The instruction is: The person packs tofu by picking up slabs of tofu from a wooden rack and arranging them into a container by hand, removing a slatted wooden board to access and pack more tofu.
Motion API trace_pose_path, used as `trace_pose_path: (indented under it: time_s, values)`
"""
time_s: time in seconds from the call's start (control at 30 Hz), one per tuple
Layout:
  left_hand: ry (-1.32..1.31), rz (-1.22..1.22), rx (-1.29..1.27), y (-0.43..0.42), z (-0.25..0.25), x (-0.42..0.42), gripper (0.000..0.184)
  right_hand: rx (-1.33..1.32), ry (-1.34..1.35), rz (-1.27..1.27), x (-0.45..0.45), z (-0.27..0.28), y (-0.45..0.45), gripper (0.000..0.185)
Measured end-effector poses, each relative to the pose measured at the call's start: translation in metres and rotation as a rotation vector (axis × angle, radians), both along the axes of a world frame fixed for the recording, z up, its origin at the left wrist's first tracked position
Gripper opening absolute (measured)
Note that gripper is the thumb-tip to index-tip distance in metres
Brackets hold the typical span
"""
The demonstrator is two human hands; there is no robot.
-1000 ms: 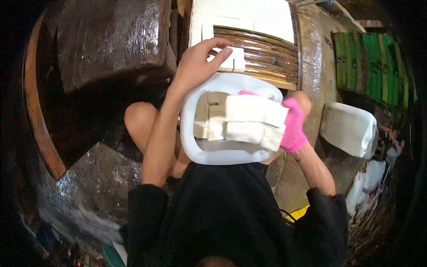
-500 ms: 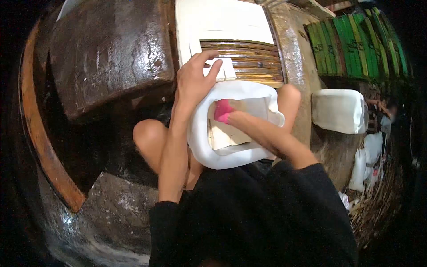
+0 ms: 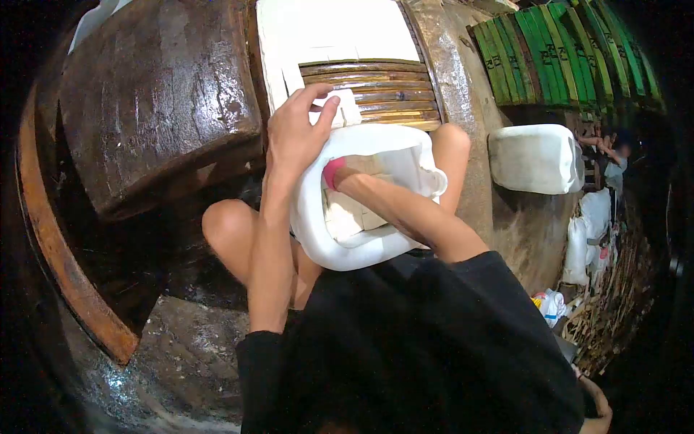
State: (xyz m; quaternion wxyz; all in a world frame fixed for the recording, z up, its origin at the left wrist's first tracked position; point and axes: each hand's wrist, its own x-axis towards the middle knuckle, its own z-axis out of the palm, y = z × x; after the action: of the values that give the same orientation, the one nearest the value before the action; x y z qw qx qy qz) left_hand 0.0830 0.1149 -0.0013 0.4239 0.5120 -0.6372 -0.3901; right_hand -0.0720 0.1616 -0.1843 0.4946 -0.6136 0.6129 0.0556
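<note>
A white plastic container (image 3: 318, 224) with its side cut away stands between my knees, with pale cut blocks (image 3: 350, 215) in it. My right hand (image 3: 335, 173) reaches down inside; something pink shows at it, and its fingers are hidden. My left hand (image 3: 300, 134) is beyond the container's left rim, thumb and forefinger apart. Its fingertips are next to small white, tofu-like blocks (image 3: 348, 108) on brown slats (image 3: 390, 85). Whether the hand presses on these blocks I cannot tell. A larger white slab (image 3: 340, 29), scored with cut lines, covers the slats farther back.
A dark, wet block-like surface (image 3: 159, 94) stands at left, beside a curved wooden edge (image 3: 69, 271). At right are a white jerrycan (image 3: 531, 159), green slatted boards (image 3: 557, 54) and white sacks (image 3: 576, 253). Another person (image 3: 614, 163) is at far right; an arm (image 3: 596, 405) shows lower right.
The view has shifted, so most things sit farther left. My right hand has gone deeper toward the container's left side, showing less pink. My left hand keeps its place by the small blocks.
</note>
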Motion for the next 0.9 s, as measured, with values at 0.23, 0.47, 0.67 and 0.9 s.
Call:
trace_pose_path:
  time_s: [0.23, 0.47, 0.67, 0.9]
  values:
    - [-0.012, 0.003, 0.029, -0.001, 0.005, -0.003, 0.03, -0.051, 0.091, 0.108, 0.004, 0.012, 0.015, 0.045]
    - [-0.036, 0.004, 0.098, -0.001, 0.007, -0.004, 0.033, -0.035, 0.088, 0.252, 0.017, 0.039, 0.01, 0.042]
    - [0.052, -0.062, 0.205, 0.007, 0.02, -0.006, 0.035, 0.379, -0.417, 0.393, 0.006, 0.213, 0.004, 0.039]
    - [-0.308, 0.025, 0.184, 0.009, 0.02, -0.015, 0.05, 0.332, -0.924, -0.53, -0.149, 0.196, -0.103, 0.051]
